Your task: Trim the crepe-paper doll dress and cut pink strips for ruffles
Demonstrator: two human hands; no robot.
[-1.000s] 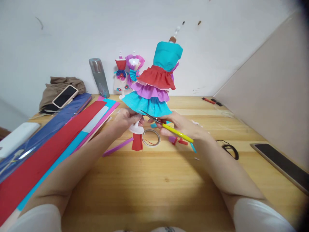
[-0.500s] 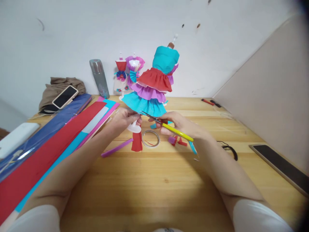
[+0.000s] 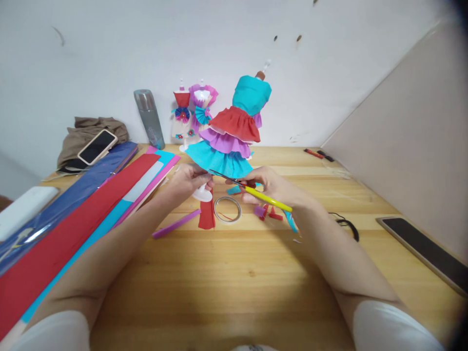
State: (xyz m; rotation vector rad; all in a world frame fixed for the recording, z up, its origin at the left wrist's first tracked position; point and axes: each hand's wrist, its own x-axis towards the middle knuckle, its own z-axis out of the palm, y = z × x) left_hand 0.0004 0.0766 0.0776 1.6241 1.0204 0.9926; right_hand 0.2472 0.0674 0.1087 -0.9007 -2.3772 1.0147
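Note:
A small dress form in a tiered paper dress (image 3: 234, 131), turquoise, red and purple, leans to the right above the table. My left hand (image 3: 190, 183) is closed at the lower left of the turquoise hem, around the form's stand, whose white base (image 3: 203, 194) shows below the fingers. My right hand (image 3: 268, 185) grips yellow-handled scissors (image 3: 263, 196). Their dark blades point left and lie along the underside of the hem, close to my left fingertips. Part of the stand is hidden by hand and skirt.
Below the hands lie a tape roll (image 3: 227, 210), a red paper strip (image 3: 206, 214), a purple strip (image 3: 176, 224) and scraps. Coloured paper sheets (image 3: 73, 219) fill the left. Two dressed forms (image 3: 182, 114) and a bottle (image 3: 149, 119) stand behind; a phone (image 3: 424, 248) lies right.
The dress form has dipped slightly, and the scissors' tips have moved a little left along the hem. The blades appear closer together. Both hands stay nearly in place.

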